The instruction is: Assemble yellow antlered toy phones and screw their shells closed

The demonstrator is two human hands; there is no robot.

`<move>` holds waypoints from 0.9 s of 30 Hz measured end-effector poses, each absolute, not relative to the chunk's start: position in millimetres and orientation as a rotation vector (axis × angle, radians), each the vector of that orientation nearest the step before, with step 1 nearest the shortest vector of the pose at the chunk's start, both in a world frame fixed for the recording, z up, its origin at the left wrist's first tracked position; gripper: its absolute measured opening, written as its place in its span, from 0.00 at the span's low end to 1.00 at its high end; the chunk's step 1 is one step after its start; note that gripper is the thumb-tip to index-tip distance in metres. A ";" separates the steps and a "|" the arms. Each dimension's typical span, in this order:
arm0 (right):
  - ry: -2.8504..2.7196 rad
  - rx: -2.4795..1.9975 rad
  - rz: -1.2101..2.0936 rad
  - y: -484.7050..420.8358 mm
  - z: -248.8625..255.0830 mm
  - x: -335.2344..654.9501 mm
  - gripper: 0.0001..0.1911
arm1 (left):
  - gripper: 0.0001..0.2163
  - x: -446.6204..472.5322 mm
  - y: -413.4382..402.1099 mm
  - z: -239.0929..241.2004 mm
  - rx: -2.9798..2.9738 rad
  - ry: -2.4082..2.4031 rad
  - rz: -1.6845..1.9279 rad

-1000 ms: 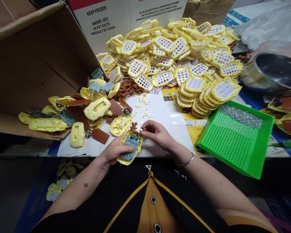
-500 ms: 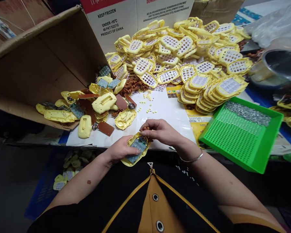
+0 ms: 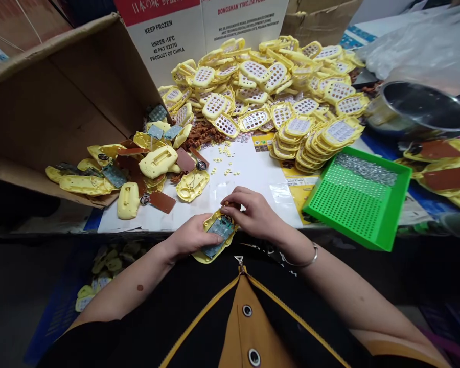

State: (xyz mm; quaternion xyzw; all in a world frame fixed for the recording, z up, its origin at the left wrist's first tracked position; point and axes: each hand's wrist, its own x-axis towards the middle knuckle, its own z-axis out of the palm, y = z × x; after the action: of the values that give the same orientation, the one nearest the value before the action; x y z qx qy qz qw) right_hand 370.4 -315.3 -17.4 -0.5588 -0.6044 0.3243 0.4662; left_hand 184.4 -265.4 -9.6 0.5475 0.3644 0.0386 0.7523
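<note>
My left hand [image 3: 191,236] grips a yellow toy shell [image 3: 216,235] with a greenish circuit board in it, held at the table's front edge. My right hand [image 3: 251,210] rests its fingertips on the shell's top end, pinching a small brown piece that is mostly hidden under the fingers. Small pale yellow buttons [image 3: 225,166] lie scattered on the white sheet [image 3: 253,179] just beyond the hands. Another open yellow shell [image 3: 191,185] lies to the left of them.
A big heap of yellow keypad covers [image 3: 268,97] fills the back. An open cardboard box [image 3: 57,102] on its side spills shells and brown boards at left. A green perforated tray [image 3: 356,204] with screws sits at right, a metal pot [image 3: 421,110] beyond it.
Both hands and the shell have drawn closer to the table's front edge. The brown antler piece, clear one second ago, is now covered by my right fingers.
</note>
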 end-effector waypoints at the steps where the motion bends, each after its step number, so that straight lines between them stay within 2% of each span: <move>1: -1.494 -1.390 0.761 -315.6 -18.4 369.6 0.05 | 0.15 184.9 -265.3 -10.8 1.228 0.792 0.082; 3: -1.392 -1.385 0.930 -314.2 -22.0 369.0 0.05 | 0.16 185.6 -265.3 -12.8 1.253 0.774 0.079; 6: -1.107 -1.265 1.352 -311.2 -27.4 371.3 0.13 | 0.17 185.6 -265.4 -14.0 1.188 0.748 0.092; 8: -0.986 -1.153 1.446 -311.7 -28.9 375.4 0.19 | 0.18 185.2 -265.2 -13.5 1.115 0.760 0.132; 11: -0.921 -1.096 1.388 -316.5 -29.2 384.0 0.25 | 0.19 184.9 -263.6 -12.1 1.025 0.817 0.219; 16: -0.961 -1.124 1.483 -318.6 -36.6 388.3 0.20 | 0.19 188.2 -257.3 -11.7 0.967 0.851 0.237; 22: -0.841 -1.165 1.464 -309.7 -48.1 384.5 0.21 | 0.21 200.0 -244.6 -13.3 1.008 0.876 0.218; 25: -0.964 -1.309 1.299 -307.4 -34.5 407.2 0.21 | 0.22 211.4 -237.0 -12.1 0.924 0.841 0.239; 27: -1.147 -1.515 1.031 -305.9 -18.0 434.2 0.23 | 0.22 219.0 -231.9 -11.2 0.875 0.830 0.244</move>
State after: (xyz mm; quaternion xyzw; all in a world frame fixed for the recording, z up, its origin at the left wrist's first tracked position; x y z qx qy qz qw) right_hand 434.2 -305.9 -18.0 -0.6182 -0.4683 0.4207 0.4707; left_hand 219.0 -231.9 -11.2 0.4106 0.3893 0.1143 0.8166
